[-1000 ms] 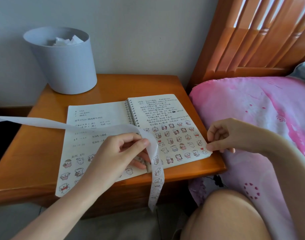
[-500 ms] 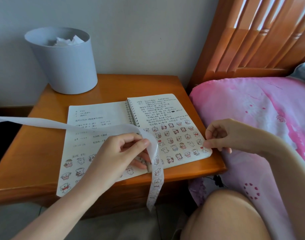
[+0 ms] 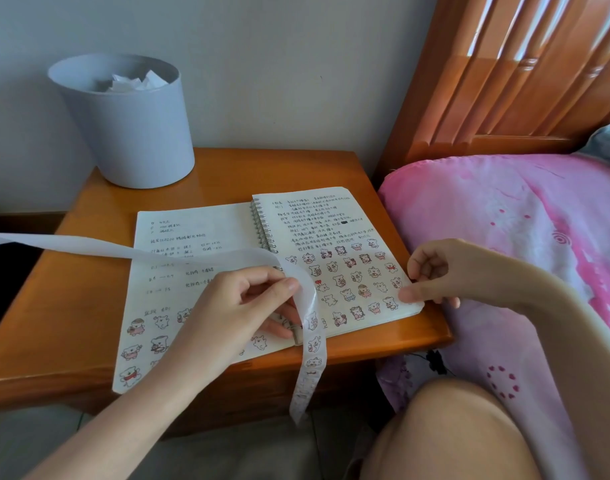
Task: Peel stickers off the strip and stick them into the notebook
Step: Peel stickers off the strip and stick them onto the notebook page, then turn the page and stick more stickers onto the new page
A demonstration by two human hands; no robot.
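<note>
The open spiral notebook [image 3: 199,230] lies on the wooden bedside table, with handwriting on top and rows of small cartoon stickers on both pages. My left hand [image 3: 234,306] pinches the long white sticker strip [image 3: 312,327] above the notebook's lower middle. One end of the strip runs off to the left. The other end, with several stickers on it, hangs over the table's front edge. My right hand [image 3: 435,275] has its fingers curled and pinches the right page's outer edge near the bottom corner.
A grey bin [image 3: 127,126] with crumpled paper stands at the table's back left. The table [image 3: 71,306] meets a bed with a pink cover [image 3: 521,237] on the right. A wooden headboard [image 3: 504,71] rises behind, and my knee [image 3: 452,434] is at the lower right.
My right hand's fingertip has slid slightly left on the page edge. The strip's hanging end has swayed a little. My left hand holds its place.
</note>
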